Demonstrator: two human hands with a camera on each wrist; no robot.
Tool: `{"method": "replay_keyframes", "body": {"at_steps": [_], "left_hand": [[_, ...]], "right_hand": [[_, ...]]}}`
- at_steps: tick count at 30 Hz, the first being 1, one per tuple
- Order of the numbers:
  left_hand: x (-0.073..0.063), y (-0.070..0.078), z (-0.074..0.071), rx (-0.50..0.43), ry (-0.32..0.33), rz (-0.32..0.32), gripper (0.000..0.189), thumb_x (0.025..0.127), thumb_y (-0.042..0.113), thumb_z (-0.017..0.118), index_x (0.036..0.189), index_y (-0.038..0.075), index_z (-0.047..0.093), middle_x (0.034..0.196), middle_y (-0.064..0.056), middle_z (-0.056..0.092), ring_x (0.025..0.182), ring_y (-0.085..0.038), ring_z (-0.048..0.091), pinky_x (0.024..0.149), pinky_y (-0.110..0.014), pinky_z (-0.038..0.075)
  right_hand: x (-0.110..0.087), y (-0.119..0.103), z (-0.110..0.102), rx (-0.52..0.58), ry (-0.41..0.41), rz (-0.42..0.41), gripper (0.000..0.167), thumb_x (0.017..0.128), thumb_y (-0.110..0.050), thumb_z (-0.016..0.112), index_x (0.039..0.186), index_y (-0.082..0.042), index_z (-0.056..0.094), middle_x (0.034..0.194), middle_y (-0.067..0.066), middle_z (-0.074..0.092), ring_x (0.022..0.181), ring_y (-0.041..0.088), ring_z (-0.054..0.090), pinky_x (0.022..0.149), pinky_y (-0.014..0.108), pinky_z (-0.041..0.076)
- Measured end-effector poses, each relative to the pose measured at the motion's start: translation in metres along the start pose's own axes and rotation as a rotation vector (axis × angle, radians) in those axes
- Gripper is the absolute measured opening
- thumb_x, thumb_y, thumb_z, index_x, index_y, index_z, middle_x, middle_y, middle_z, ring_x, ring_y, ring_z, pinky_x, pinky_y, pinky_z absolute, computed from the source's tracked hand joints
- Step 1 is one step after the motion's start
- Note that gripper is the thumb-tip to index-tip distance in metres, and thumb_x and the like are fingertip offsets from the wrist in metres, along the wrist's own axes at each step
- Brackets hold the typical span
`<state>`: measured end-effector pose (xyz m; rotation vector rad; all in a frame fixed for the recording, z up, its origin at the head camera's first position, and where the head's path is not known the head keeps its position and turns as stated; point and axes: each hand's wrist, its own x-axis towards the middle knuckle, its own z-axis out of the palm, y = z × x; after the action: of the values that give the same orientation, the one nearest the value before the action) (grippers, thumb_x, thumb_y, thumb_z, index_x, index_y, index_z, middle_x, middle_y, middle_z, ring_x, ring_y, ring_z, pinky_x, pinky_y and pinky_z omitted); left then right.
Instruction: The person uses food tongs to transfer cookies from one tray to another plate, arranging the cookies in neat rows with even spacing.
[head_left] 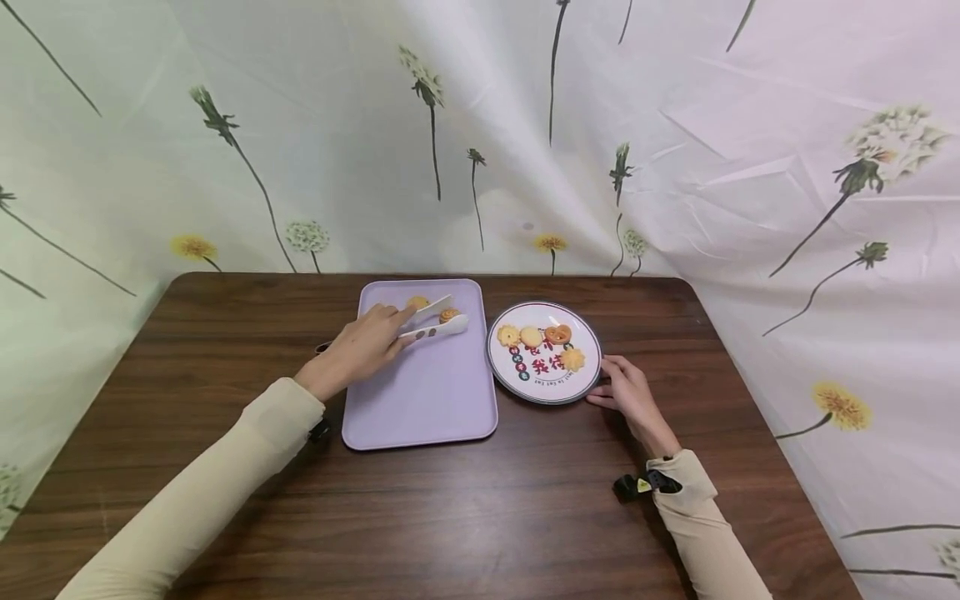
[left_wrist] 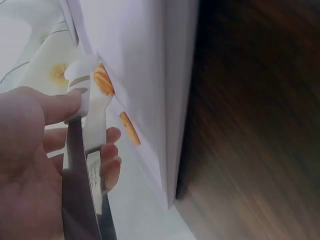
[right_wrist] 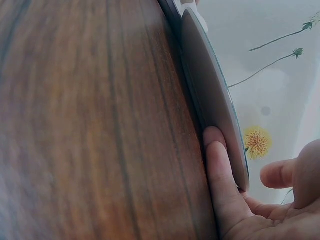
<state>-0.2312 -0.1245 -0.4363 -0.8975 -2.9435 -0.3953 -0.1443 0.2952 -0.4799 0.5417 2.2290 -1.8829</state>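
My left hand (head_left: 362, 346) grips a pair of tongs (head_left: 437, 330) with white tips and metal arms, above the far part of a lavender tray (head_left: 420, 408). A swirled round cookie (head_left: 448, 315) lies between the spread tips; whether they touch it I cannot tell. Another cookie (head_left: 417, 302) sits on the tray just behind them, partly covered by the tongs. On the right, my right hand (head_left: 628, 393) touches the edge of a white plate (head_left: 510, 379). In the right wrist view, its fingers (right_wrist: 220, 165) reach under the rim and the thumb stays apart from it.
Several cookies of different shapes, one a pretzel-shaped cookie (head_left: 558, 334), lie on the plate, which has printed lettering and a dark rim. Tray and plate stand side by side on a dark wooden table (head_left: 480, 517). A dandelion-patterned cloth (head_left: 337, 167) hangs behind.
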Motion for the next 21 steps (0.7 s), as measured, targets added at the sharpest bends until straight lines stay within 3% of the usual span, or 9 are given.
{"method": "replay_keyframes", "body": {"at_steps": [4,21], "left_hand": [[-0.0004,-0.0008,0.0022,-0.002,0.0,0.019,0.053,0.105,0.022,0.063,0.15,-0.002,0.052,0.126,-0.026,0.067,0.117,-0.04,0.063,0.094,-0.055,0.054],[-0.0018,0.0027,0.0071,0.046,0.054,0.022,0.047,0.103,0.02,0.066,0.146,0.002,0.057,0.112,-0.019,0.07,0.101,-0.033,0.065,0.079,-0.05,0.057]], "right_hand": [[-0.0013,-0.0002,-0.0013,0.002,0.001,-0.005,0.05,0.114,-0.024,0.034,0.155,0.005,0.035,0.141,0.025,0.046,0.075,0.008,0.069,0.077,0.025,0.063],[0.0021,0.0024,0.0002,0.004,-0.003,-0.007,0.049,0.114,-0.025,0.035,0.154,0.004,0.037,0.143,0.024,0.047,0.075,0.008,0.069,0.078,0.025,0.063]]}}
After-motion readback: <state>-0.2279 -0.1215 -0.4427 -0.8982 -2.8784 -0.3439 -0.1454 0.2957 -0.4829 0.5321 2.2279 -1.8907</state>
